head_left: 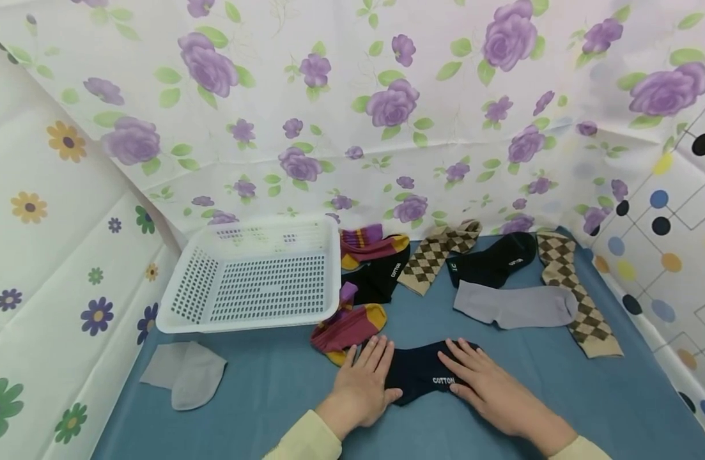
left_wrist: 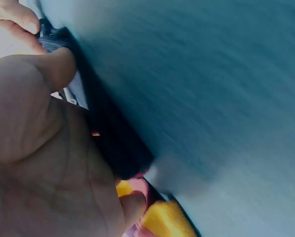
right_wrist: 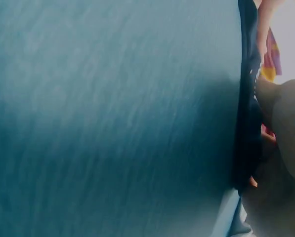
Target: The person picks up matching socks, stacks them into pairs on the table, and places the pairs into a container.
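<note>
A dark navy sock (head_left: 418, 370) marked COTTON lies flat on the blue table cover, close to the person. The left hand (head_left: 364, 383) rests on its left end with straight fingers, and the right hand (head_left: 487, 386) lies the same way on its right end. In the left wrist view the navy sock (left_wrist: 112, 133) runs beneath the left palm (left_wrist: 43, 143). The right wrist view shows the navy sock (right_wrist: 248, 108) edge-on beside the right hand (right_wrist: 285, 148). Just beyond the left fingertips lies a maroon sock (head_left: 349, 329) with yellow toe and heel.
A white plastic basket (head_left: 251, 326) stands at the back left, with a folded grey sock (head_left: 188, 374) in front. Behind the hands lie a grey sock (head_left: 516, 306), black socks (head_left: 493, 259), argyle socks (head_left: 579, 294) and another maroon sock (head_left: 375, 248). Patterned cloth walls (head_left: 340, 128) enclose the table.
</note>
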Tool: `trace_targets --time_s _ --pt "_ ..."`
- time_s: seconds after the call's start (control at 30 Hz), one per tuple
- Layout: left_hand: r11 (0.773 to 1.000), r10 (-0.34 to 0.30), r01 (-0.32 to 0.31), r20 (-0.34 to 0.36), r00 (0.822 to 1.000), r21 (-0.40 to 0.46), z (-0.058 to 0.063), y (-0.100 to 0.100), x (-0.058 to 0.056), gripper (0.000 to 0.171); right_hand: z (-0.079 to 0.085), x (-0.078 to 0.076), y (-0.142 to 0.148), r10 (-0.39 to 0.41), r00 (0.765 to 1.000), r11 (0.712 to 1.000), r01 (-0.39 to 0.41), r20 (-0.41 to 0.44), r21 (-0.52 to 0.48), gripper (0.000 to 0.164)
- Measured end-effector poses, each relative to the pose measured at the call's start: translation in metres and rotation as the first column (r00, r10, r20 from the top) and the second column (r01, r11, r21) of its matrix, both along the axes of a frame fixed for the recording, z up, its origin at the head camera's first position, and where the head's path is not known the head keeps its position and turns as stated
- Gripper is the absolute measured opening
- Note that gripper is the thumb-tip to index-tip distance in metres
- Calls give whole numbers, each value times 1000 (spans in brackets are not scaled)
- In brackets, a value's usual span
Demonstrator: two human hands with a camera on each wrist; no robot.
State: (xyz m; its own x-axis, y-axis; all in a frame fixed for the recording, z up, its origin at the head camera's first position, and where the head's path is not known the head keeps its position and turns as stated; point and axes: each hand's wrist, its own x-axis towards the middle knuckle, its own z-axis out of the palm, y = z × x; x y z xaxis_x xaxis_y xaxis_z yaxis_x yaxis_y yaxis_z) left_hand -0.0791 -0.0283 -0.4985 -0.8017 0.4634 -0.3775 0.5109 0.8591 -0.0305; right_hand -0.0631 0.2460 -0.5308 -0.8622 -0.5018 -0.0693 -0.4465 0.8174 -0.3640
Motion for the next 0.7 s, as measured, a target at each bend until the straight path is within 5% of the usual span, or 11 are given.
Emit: trace_targets --time_s 0.3,0.7 --pt "976 -31 41 -47 998 215 2 7 8 56 1 1 -9 -6 986 999 12 -166 35 48" --pt "939 -4 4 1 1000 344 0 -4 4 53 0 -7 9 -13 994 1000 13 -113 -2 51"
